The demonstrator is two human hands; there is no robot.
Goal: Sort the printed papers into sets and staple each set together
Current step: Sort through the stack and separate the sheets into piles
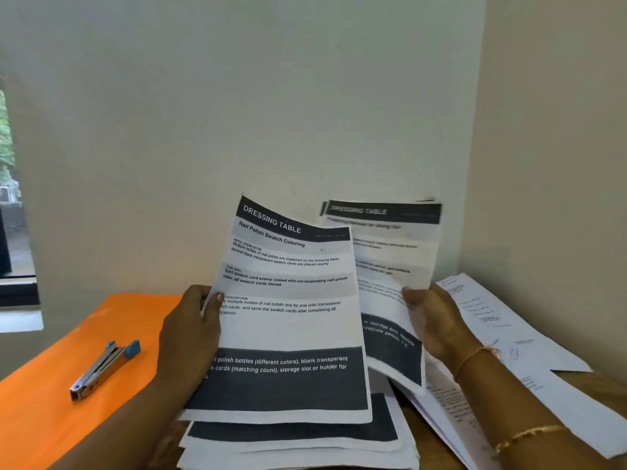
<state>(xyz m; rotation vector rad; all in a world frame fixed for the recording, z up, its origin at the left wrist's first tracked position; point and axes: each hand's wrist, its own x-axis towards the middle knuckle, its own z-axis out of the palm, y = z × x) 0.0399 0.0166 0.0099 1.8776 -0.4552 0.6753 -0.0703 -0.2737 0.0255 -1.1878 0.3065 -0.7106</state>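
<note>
My left hand grips the left edge of a printed sheet headed "DRESSING TABLE, Nail Polish Swatch Coloring", held upright above the table. My right hand pinches a second "DRESSING TABLE" sheet, blurred, just behind and right of the first. A stack of similar printed papers with dark bands lies on the table below both sheets. A silver stapler with blue ends lies on an orange folder at the left, apart from both hands.
More white printed pages are spread across the wooden table at the right, under my right forearm. A pale wall stands close behind, with a corner at the right and a window at the far left.
</note>
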